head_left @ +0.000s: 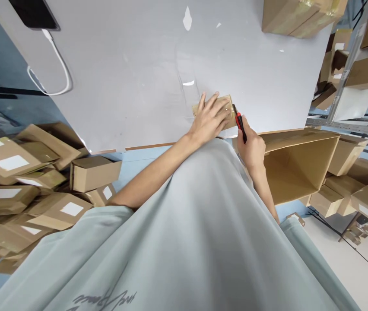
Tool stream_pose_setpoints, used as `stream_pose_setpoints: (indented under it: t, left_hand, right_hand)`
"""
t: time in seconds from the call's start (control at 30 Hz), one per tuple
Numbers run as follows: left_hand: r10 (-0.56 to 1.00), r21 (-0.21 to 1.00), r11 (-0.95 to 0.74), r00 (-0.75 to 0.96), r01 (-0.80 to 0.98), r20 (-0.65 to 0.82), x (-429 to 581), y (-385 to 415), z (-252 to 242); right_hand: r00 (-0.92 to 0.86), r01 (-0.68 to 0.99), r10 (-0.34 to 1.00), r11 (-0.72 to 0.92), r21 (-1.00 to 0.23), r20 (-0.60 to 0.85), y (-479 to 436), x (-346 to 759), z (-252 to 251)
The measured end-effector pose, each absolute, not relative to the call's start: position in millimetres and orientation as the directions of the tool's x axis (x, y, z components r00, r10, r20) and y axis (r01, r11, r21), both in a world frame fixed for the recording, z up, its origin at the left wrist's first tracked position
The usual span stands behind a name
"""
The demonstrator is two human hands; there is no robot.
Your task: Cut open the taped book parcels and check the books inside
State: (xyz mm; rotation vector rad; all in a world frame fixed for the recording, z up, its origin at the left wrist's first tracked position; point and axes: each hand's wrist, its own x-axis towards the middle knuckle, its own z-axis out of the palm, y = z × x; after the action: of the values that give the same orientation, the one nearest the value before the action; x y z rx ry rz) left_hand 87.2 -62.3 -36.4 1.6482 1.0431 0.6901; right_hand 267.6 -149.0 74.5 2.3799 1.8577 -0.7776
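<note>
A small taped cardboard box (233,121) lies near the front edge of the grey-white table (132,86). Across its top my left hand (208,119) rests flat, fingers apart, pressing it to the surface. My right hand (251,144) is wrapped around a red and black box cutter (240,124). The cutter's tip is at the box's right edge; whether the blade touches the cardboard I cannot tell. Much of the box's top is hidden under my left hand.
A phone (35,14) with a white cable (64,71) lies at the far left. A taped carton (296,19) stands at the back right. Below the table's right side is an open carton (297,172). Cardboard boxes (51,209) are piled at left; a metal shelf (349,73) stands right.
</note>
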Motion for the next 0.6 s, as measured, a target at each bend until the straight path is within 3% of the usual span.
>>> stream_pose_setpoints:
  t: [0.17,0.3,0.6]
  left_hand:
    - [0.833,0.835,-0.264,0.551,0.482,-0.055,81.9,-65.3,-39.5]
    - [0.814,0.782,-0.329,0.579,0.529,-0.049,80.4,-66.0,-41.0]
    - [0.793,0.8,-0.335,0.607,0.498,-0.046,78.6,-66.4,-46.7]
  right_hand:
    - [0.212,0.964,0.82,-0.264,-0.023,-0.531,-131.3,254.2,85.9]
    - [0.25,0.968,0.774,-0.208,0.14,-0.582,-125.0,239.3,96.3]
    - [0.279,0.958,0.712,-0.156,0.242,-0.644,-116.7,215.5,116.0]
